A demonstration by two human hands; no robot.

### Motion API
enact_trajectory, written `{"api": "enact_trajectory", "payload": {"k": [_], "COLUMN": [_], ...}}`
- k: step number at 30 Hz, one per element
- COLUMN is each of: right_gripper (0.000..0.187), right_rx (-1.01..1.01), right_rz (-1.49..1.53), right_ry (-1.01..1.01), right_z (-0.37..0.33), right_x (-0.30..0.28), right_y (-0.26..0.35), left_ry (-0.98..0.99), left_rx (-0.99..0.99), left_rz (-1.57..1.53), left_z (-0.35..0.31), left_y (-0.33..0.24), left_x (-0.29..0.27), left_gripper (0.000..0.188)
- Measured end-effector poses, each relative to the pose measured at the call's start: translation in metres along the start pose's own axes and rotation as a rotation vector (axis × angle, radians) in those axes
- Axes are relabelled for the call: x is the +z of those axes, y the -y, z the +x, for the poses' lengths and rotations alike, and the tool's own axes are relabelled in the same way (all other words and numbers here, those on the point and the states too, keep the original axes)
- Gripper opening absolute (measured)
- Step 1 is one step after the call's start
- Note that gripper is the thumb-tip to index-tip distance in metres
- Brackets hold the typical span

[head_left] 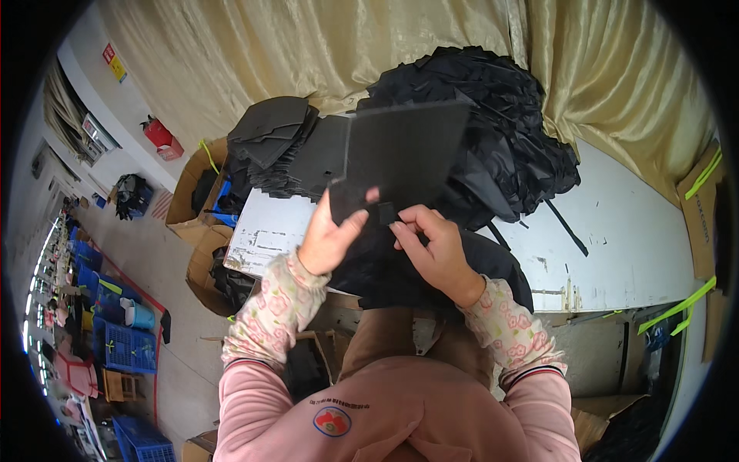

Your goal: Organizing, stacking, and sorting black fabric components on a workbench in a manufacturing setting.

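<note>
A dark, thin rectangular panel point(406, 146) is tilted up over the white table point(623, 246). My left hand point(329, 239) grips its lower left corner, with a fingertip showing through an opening near that edge. At the panel's lower edge my right hand point(437, 250) pinches a small black tab point(386, 214) between thumb and fingers. Whether the tab is fixed to the panel, I cannot tell. Beneath both hands, black fabric point(431, 273) hangs over the table's near edge. Behind the panel rises a large heap of folded black fabric pieces point(500, 131).
Stacked dark panels point(269, 138) sit at the table's far left. A black strip point(568, 229) lies to the right. Open cardboard boxes point(192, 219) stand beside the table's left end, and gold curtains point(308, 46) hang behind. Blue crates point(127, 348) line the floor farther left.
</note>
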State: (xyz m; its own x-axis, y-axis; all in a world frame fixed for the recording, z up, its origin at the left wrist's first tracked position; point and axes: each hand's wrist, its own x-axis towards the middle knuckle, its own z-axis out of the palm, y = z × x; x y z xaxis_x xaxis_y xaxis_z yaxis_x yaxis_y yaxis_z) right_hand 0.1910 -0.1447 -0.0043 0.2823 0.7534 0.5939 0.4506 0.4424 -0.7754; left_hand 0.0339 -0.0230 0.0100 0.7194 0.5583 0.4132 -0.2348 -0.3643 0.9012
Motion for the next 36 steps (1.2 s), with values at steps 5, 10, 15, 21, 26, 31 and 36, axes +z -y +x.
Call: {"api": "enact_trajectory", "payload": {"k": [5, 10, 15, 21, 26, 31, 36], "right_gripper": [0.007, 0.030, 0.038, 0.043, 0.034, 0.026, 0.026], "right_rx": [0.229, 0.212, 0.366, 0.553, 0.732, 0.867, 0.991], "right_rz": [0.189, 0.546, 0.160, 0.801, 0.677, 0.557, 0.232], "right_ry": [0.080, -0.034, 0.481, 0.182, -0.092, -0.032, -0.032], "right_z": [-0.002, -0.026, -0.032, -0.040, -0.053, -0.093, -0.133], "right_x": [-0.003, -0.013, -0.085, -0.111, -0.116, -0.128, -0.144], "right_y": [0.004, -0.021, 0.016, 0.042, 0.030, -0.039, -0.079], "left_ry": [0.086, 0.243, 0.358, 0.363, 0.486, -0.096, -0.625], "left_rx": [0.108, 0.443, 0.500, 0.663, 0.468, 0.228, 0.191], "left_rz": [0.117, 0.554, 0.747, 0.989, 0.619, -0.186, -0.019], "left_z": [-0.014, 0.001, 0.004, 0.010, 0.009, -0.017, -0.036], "left_y": [0.001, -0.014, -0.025, -0.026, -0.037, -0.023, -0.005], "left_x": [0.022, 0.031, 0.019, 0.017, 0.026, 0.011, -0.053], "left_gripper": [0.044, 0.054, 0.055, 0.052, 0.055, 0.040, 0.031]}}
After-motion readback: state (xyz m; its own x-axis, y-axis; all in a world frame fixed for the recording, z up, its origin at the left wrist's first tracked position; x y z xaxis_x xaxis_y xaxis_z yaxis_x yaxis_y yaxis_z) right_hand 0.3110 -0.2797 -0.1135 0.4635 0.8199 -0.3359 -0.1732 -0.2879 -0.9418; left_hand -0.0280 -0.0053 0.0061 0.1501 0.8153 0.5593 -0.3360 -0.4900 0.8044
